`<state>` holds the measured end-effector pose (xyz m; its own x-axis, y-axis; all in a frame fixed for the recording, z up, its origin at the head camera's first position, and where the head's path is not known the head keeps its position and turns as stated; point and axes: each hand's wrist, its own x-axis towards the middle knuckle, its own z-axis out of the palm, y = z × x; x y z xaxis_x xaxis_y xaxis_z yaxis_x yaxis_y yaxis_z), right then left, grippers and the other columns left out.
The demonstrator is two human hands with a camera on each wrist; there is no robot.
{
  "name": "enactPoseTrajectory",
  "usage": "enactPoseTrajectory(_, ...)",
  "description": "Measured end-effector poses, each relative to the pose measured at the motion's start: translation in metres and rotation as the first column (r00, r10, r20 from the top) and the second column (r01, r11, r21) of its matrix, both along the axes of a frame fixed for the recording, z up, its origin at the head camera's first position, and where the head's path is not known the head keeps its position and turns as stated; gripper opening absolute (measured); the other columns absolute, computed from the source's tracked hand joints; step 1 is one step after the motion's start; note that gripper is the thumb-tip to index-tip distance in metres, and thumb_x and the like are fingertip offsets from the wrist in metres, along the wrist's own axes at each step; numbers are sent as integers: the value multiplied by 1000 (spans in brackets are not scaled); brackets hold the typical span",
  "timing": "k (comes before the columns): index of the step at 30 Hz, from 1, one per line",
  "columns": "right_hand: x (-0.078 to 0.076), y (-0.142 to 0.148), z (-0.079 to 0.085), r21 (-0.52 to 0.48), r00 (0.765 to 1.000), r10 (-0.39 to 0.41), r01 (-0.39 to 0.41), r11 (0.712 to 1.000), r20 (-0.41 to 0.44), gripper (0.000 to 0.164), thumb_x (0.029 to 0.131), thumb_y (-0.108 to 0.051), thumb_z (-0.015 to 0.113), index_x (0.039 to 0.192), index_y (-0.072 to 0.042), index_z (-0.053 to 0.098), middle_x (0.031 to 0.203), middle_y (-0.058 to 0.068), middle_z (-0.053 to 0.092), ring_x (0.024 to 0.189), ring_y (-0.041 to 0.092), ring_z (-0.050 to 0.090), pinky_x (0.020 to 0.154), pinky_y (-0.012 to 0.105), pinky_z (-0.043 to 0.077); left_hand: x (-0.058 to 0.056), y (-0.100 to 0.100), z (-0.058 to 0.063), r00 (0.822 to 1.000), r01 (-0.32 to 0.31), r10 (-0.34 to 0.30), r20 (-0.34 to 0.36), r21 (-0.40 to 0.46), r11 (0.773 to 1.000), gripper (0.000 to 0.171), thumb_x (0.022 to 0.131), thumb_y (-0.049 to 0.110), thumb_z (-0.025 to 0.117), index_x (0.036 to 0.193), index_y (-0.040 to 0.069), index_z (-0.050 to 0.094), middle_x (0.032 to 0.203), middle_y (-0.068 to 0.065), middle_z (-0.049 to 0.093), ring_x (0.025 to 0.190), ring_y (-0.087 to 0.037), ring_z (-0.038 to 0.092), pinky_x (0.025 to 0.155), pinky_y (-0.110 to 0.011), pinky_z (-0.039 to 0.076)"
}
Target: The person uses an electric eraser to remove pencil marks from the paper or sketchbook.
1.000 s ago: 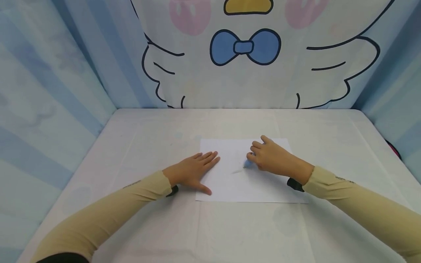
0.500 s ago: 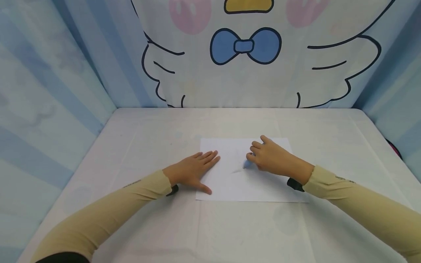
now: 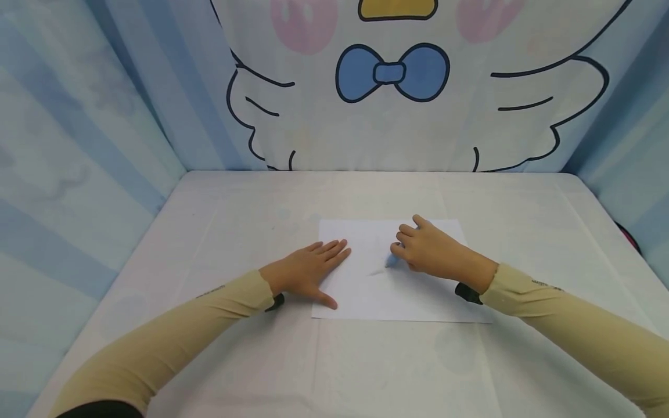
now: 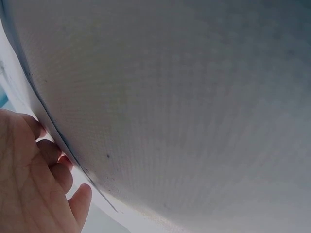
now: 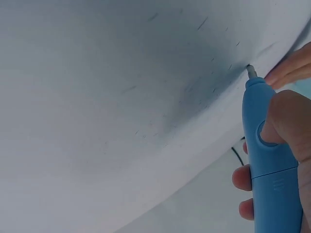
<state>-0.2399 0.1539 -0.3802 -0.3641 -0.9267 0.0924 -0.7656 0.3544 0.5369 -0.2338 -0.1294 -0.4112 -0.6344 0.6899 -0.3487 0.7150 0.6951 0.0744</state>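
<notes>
A sheet of white paper [image 3: 360, 302] lies on the table. My left hand [image 3: 308, 271] rests spread on its left part, fingers extended; in the left wrist view, the palm [image 4: 26, 179] shows beside the paper's edge. My right hand [image 3: 434, 249] grips a blue electric eraser [image 5: 272, 189], thumb at its round button. The eraser's narrow tip [image 5: 251, 72] points down at the paper. A faint grey pencil mark [image 3: 375, 272] shows left of the tip. Small dark crumbs [image 5: 203, 22] are scattered over the sheet in the right wrist view.
A pale cloth covers the table [image 3: 251, 360]. Behind it hangs a curtain [image 3: 387, 128] with a cartoon figure wearing a blue bow tie. Blue patterned curtains [image 3: 78, 174] enclose the sides, and a dark and red object [image 3: 629, 237] peeks out at the right edge.
My right hand has shifted very slightly left with the electric eraser. The left hand keeps its place on the paper, and the head view has moved a little.
</notes>
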Motion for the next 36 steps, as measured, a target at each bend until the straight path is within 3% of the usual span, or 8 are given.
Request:
enactPoseTrajectory(20, 0, -1, -1, -6, 1000, 26, -26, 1000, -5, 30, 73, -28, 78, 92, -14, 59, 83, 4, 64, 84, 19, 55, 78, 40, 47, -1, 2, -1, 1000, -12, 12, 5, -10, 1000, 113, 72, 78, 53, 152, 17, 2, 160, -1, -4, 148, -19, 2, 120, -41, 11)
enactPoseTrajectory(32, -1, -3, 1, 8, 1000, -13, 13, 1000, 5, 31, 73, -29, 78, 93, -13, 60, 85, 4, 65, 85, 20, 55, 81, 41, 47, 0, 2, 3, 1000, -9, 9, 15, -6, 1000, 112, 73, 77, 54, 152, 17, 2, 160, -2, -3, 148, -20, 2, 120, -41, 11)
enactPoseTrajectory(36, 0, -5, 2, -2, 1000, 17, -17, 1000, 11, 30, 73, -28, 78, 93, -14, 60, 84, 4, 65, 84, 20, 55, 80, 41, 48, 0, 1, 3, 1000, -11, 11, 12, -9, 1000, 113, 73, 77, 54, 152, 16, 2, 160, -2, -3, 148, -19, 2, 120, -41, 11)
